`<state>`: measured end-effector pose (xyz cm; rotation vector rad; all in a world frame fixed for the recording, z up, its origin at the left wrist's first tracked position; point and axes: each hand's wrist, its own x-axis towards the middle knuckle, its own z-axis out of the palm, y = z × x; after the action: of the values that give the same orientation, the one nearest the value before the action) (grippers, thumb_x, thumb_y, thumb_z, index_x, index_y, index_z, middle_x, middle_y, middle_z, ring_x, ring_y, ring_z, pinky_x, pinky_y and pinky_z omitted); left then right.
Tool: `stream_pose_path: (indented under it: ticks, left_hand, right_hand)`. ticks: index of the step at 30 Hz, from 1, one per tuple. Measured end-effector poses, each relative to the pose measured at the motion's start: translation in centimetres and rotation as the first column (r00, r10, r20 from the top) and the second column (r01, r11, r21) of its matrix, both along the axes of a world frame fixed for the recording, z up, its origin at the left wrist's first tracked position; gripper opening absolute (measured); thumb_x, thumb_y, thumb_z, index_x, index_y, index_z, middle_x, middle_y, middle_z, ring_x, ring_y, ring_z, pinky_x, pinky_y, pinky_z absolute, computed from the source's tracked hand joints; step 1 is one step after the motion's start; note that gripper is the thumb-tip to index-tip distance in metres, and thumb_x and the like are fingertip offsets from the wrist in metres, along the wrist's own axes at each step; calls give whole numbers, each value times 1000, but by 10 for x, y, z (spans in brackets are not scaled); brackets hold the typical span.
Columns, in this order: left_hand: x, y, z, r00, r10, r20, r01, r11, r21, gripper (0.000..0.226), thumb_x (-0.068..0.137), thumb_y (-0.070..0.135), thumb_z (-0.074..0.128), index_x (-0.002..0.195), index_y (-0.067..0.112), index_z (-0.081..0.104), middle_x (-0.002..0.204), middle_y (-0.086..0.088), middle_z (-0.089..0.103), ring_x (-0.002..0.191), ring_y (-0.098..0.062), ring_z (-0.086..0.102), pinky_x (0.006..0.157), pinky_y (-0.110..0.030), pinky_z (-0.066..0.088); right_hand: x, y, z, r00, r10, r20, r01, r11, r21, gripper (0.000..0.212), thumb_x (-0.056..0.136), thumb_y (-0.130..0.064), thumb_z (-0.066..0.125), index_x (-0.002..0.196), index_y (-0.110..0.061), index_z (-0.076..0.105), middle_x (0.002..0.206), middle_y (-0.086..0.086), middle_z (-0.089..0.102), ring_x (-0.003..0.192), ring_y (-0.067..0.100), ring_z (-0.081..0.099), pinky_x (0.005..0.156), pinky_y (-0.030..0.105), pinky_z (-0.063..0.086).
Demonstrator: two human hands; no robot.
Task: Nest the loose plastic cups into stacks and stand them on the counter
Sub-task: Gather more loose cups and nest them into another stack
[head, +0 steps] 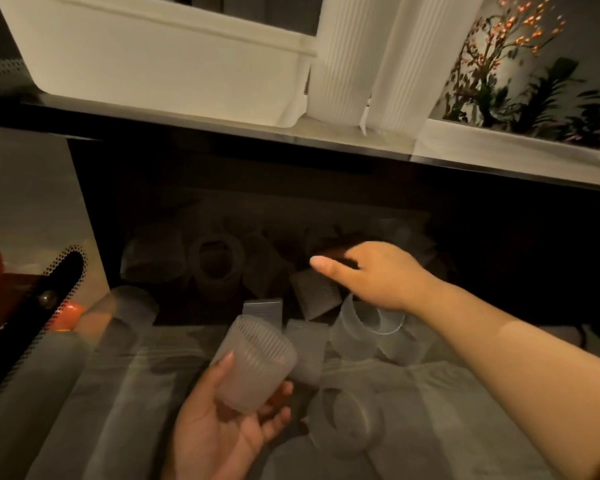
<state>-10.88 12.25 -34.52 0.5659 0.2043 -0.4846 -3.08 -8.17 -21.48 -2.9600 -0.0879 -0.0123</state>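
The left hand (222, 420) grips a ribbed frosted cup (257, 363) — tilted, mouth up; the right hand (378, 275), fingers loosely spread and empty, reaches over loose cups (368, 323) heaped below the counter (343, 136) — two tall stacks (371, 57) stand near its front edge.

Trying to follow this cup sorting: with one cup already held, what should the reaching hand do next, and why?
Probably close the right hand on one loose cup in the dim pile below it and bring it to the ribbed cup held in the left hand to nest them. The right hand's fingers are spread over the pile and hold nothing visible, while the held cup's mouth tilts up, open.
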Motion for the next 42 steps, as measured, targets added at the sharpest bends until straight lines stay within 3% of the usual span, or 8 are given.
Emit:
stream_pose_path:
  ticks: [4,9,15,18,22,27,37,42]
  left_hand:
    - [0,4,-4,994,-38,98,42,998,-40,95,7,31,98,97,12,78,100,-23,72,72,-34,71,56,-43,55]
    - [-6,4,-2,986,-43,161,40,999,26,89,13,30,99,98,15,78,106,-23,71,80,-35,70,58,-43,55]
    - [-21,5,17,969,-93,228,55,984,167,110,14,19,99,118,14,64,115,-25,66,92,-42,67,68,-52,55]
    - [-28,12,22,944,-132,304,30,948,317,121,8,12,98,121,28,59,114,-17,67,92,-38,70,67,-52,59]
    - [-43,19,28,862,-264,433,-7,847,531,127,21,16,100,135,37,47,117,2,71,106,-24,69,76,-31,58]
    - [-62,20,43,768,-421,482,-7,747,665,121,34,27,97,135,52,36,121,26,63,114,-5,63,84,-20,54]
    - [-76,19,44,776,-311,548,-147,756,638,101,37,40,97,125,60,52,119,21,65,107,-12,67,80,-23,56]
    - [-76,25,31,823,-255,507,-225,674,704,97,27,43,91,118,43,59,109,24,67,94,-5,69,71,-18,55]
  right_hand:
    - [-52,-46,-22,904,-234,357,195,970,145,51,82,-66,52,122,-36,62,116,-1,54,113,22,53,95,38,47]
    - [-89,-49,-48,991,-118,56,124,985,-124,82,74,-83,44,146,-57,16,163,-4,9,149,16,10,121,48,2]
    - [-71,-40,-52,982,-138,130,138,990,7,25,88,-53,59,106,-40,69,150,-7,37,135,11,40,120,48,-2]
    - [-86,-40,-40,965,-127,229,56,954,295,11,85,-44,67,80,-35,70,138,-12,49,126,3,45,118,41,23]
    - [-129,-13,-9,994,7,108,-92,581,809,16,75,-46,71,75,-30,70,122,-20,64,119,-3,55,104,30,44]
    - [-153,13,-18,976,177,-129,-52,759,649,11,84,-41,67,82,-30,65,120,-28,61,117,-21,45,100,14,37]
    - [-177,50,-62,982,180,-59,-59,584,810,57,76,-89,28,106,-53,60,141,-32,44,133,-14,34,113,28,33]
    - [-175,39,-58,988,14,-151,113,602,790,37,80,-78,35,110,-66,53,129,-33,53,124,-15,43,90,2,35]
